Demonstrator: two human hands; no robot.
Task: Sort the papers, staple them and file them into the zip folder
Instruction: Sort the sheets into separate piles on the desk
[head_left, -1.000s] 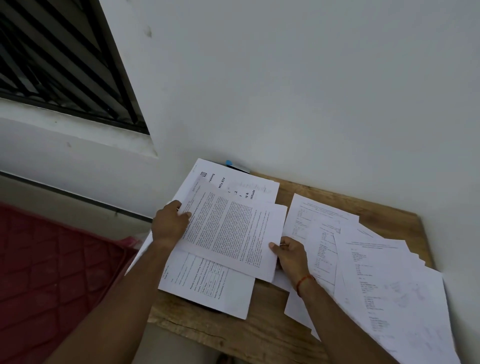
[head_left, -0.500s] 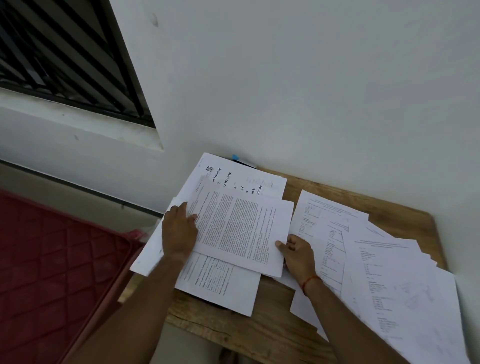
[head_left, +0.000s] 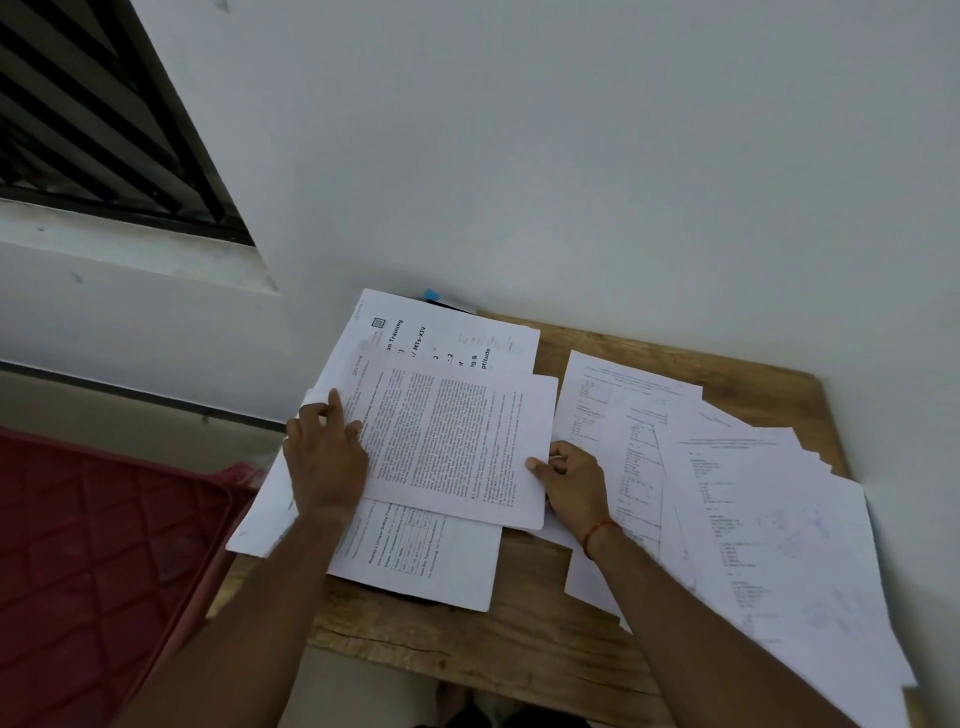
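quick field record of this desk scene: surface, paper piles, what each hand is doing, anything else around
surface: brown wooden table
left pile: white printed sheets, topped by a dense two-column text sheet
right pile: fanned white printed pages
left hand: at the text sheet's left edge, thumb on it; grip unclear
right hand: pinches that sheet's right edge
behind left pile: small blue item, mostly hidden
left of table: red quilted mat

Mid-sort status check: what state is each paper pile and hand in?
White dense-text sheet: topmost, held at both edges.
Left hand: grips its left edge.
Right hand: pinches its right edge.
White left paper stack: overlapped, askew.
White right paper sheets: fanned out.
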